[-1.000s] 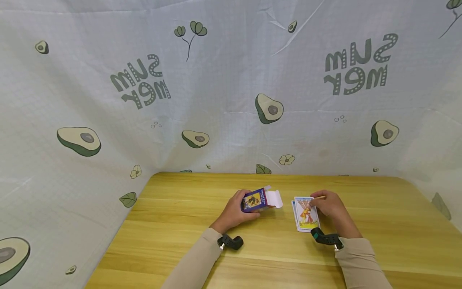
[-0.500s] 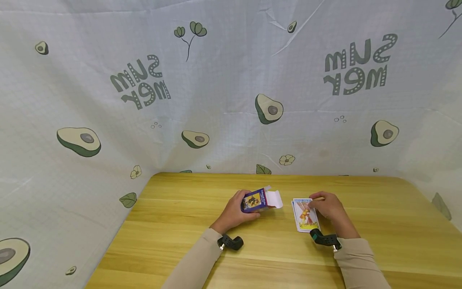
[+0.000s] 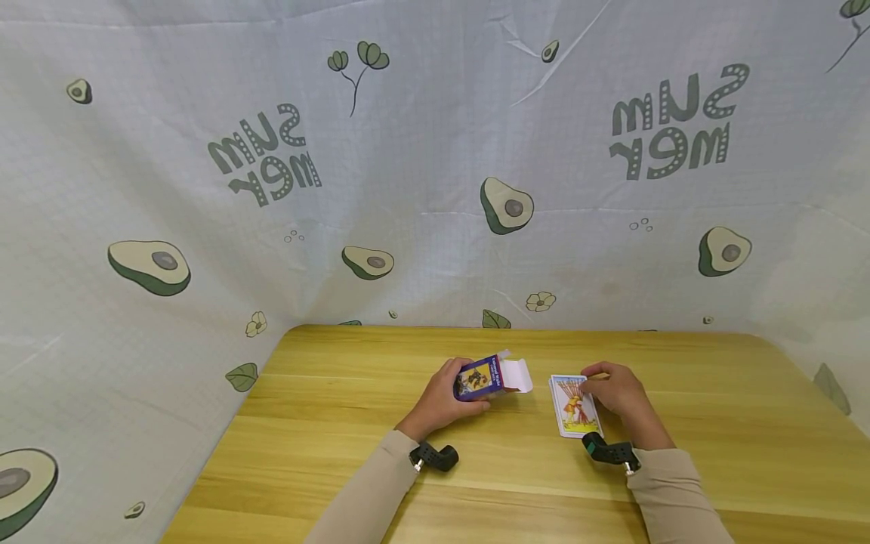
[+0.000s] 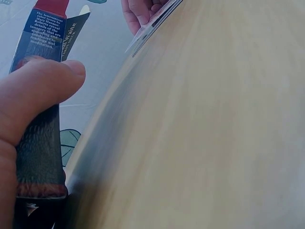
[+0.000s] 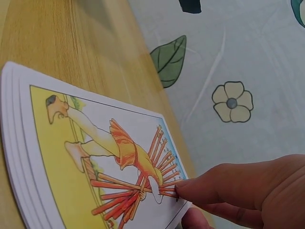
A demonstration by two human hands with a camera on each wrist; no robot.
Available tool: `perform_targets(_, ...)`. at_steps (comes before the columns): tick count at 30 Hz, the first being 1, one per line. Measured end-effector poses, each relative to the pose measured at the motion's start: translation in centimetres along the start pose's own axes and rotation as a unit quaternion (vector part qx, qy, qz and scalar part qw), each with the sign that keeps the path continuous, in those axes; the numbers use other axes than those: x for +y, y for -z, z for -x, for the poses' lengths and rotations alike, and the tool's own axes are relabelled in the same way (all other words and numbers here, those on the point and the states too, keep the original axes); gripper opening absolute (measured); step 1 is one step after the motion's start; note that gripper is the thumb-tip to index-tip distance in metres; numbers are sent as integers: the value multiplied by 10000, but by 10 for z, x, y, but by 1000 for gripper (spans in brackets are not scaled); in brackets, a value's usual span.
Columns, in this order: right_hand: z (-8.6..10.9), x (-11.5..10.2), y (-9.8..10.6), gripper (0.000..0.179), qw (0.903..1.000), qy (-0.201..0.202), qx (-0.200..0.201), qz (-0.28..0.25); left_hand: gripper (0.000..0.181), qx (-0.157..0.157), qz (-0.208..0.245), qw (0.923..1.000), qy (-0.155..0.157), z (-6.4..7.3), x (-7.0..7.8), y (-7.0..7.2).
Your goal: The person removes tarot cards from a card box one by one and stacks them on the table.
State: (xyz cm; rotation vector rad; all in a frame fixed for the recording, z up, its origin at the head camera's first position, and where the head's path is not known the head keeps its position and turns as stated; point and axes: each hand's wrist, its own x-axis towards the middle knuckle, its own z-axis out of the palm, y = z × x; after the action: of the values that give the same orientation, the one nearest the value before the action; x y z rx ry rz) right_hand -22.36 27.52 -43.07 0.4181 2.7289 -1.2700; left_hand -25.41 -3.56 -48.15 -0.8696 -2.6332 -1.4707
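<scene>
My left hand (image 3: 440,400) grips a blue tarot card box (image 3: 477,379) with its flap open, the white inside facing right. In the left wrist view the thumb lies across the printed narrow side of the box (image 4: 40,138). My right hand (image 3: 624,397) pinches the upper right edge of a small stack of tarot cards (image 3: 575,415) on the table. The top card is face up and shows a figure carrying a bundle of staves. The right wrist view has the thumb on the face of the top card (image 5: 105,143), with other fingertips at the card's edge, partly hidden.
A wooden table (image 3: 340,453) lies under both hands. A white cloth (image 3: 435,151) with avocado prints hangs behind it and to the sides. Each wrist wears a black camera mount.
The top card has slid slightly down and left, lining up more with the cards under it. My right hand has moved slightly with it; the left hand and box stay put.
</scene>
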Motion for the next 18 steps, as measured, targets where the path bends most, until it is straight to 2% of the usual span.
perform_targets(18,-3,5,-3,37,9999,25,81,115,71,24,-11,10000,16,-1,-1,-1)
